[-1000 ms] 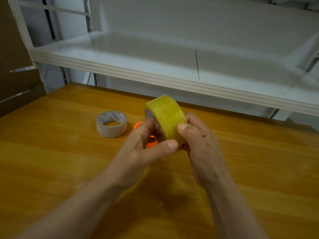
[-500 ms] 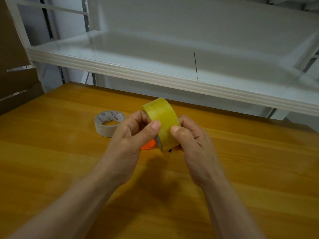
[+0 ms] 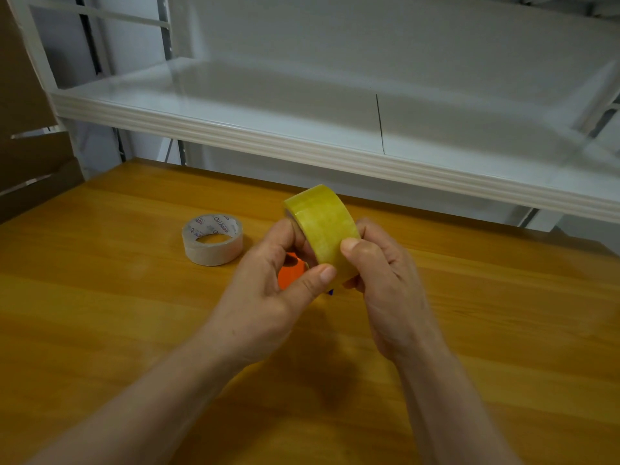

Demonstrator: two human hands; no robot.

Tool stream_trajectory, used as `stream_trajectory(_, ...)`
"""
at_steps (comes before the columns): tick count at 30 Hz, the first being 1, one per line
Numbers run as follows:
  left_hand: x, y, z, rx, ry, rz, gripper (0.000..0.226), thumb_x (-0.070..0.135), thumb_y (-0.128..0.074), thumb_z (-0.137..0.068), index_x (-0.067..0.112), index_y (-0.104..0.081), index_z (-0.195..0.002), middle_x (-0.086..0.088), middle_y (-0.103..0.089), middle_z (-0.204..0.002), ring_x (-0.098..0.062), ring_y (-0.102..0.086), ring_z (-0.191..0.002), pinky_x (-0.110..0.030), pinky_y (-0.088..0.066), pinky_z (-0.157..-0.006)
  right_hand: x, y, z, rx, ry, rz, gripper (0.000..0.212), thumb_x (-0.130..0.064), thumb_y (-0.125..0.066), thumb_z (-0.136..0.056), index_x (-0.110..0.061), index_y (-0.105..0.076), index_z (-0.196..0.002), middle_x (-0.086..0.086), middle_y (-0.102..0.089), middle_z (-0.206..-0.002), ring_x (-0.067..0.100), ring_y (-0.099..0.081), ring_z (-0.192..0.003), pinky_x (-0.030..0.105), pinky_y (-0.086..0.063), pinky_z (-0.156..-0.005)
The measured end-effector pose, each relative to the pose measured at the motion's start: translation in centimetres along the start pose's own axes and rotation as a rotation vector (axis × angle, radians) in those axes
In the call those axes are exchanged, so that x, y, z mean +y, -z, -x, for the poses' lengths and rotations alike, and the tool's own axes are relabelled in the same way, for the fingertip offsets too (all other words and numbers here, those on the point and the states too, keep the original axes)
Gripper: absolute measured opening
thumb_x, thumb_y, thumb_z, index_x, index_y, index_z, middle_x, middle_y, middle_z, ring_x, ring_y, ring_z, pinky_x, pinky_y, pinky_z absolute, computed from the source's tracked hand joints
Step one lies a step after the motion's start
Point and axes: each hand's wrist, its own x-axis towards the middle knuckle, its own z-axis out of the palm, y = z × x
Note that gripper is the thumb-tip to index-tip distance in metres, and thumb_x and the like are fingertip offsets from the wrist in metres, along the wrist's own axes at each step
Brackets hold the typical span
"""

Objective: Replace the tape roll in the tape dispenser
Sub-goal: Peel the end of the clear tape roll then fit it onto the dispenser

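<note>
Yellow tape roll [image 3: 322, 226] above the table [image 3: 100, 313], left hand [image 3: 265, 290] and right hand [image 3: 385, 280] grip clamped on it; white roll [image 3: 213, 239] apart at left, shelf [image 3: 302, 142] edge behind.

Dim, even light — soft shadow on table [image 3: 100, 330], wide-angle bowing, slight blur.

Meeting midair, left grip [image 3: 265, 297] and right grip [image 3: 385, 283] pinch inward.

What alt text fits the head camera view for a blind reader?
A person's left hand and right hand together grip a yellow tape roll above a wooden table. Something orange shows partly behind the hands, and a pale tape roll lies flat to their left.
</note>
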Motion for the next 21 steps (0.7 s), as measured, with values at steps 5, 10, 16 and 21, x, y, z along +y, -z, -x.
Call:
stream_trajectory(5,-0.23,-0.07,0.08,-0.006,-0.045,-0.121,0.025,0.028,-0.064,-0.087,0.017,-0.061,-0.11,-0.007,-0.064,-0.101,-0.029,-0.062,-0.096,-0.057,-0.051,-0.083,-0.06,-0.09,0.0,0.022,-0.014,0.011,0.021,-0.025,-0.047,-0.092,-0.018,-0.055,-0.074,0.002,-0.047,-0.07,0.02,-0.041,-0.065,0.035,-0.036,-0.058)
stream_trajectory(10,-0.48,0.05,0.07,-0.007,-0.071,-0.258,0.025,0.031,-0.064,-0.088,0.017,-0.06,-0.109,-0.007,-0.063,-0.103,-0.031,-0.061,-0.1,-0.055,-0.051,-0.081,0.18,-0.04,-0.02,0.032,-0.009,-0.009,0.03,-0.029,-0.048,-0.091,0.0,-0.053,-0.086,0.024,-0.047,-0.075,0.033,-0.043,-0.065,0.046,-0.036,-0.058)
stream_trajectory(16,-0.38,0.0,0.29,0.007,-0.141,-0.488,0.028,0.036,-0.063,-0.087,0.016,-0.06,-0.107,0.0,-0.059,-0.1,-0.025,-0.054,-0.099,-0.049,-0.047,-0.079,0.24,0.06,-0.05,0.051,-0.024,-0.039,0.041,-0.034,-0.048,-0.089,0.006,-0.054,-0.095,0.034,-0.049,-0.088,0.044,-0.05,-0.073,0.047,-0.042,-0.062)
stream_trajectory(21,-0.19,-0.12,0.3,-0.003,-0.2,-0.61,0.022,0.03,-0.065,-0.087,0.015,-0.06,-0.103,0.002,-0.056,-0.096,-0.025,-0.051,-0.092,-0.048,-0.044,-0.078,-0.09,-0.13,-0.13,0.082,-0.047,-0.053,0.047,-0.038,-0.049,-0.085,0.007,-0.053,-0.095,0.04,-0.049,-0.09,0.052,-0.05,-0.075,0.063,-0.044,-0.06)
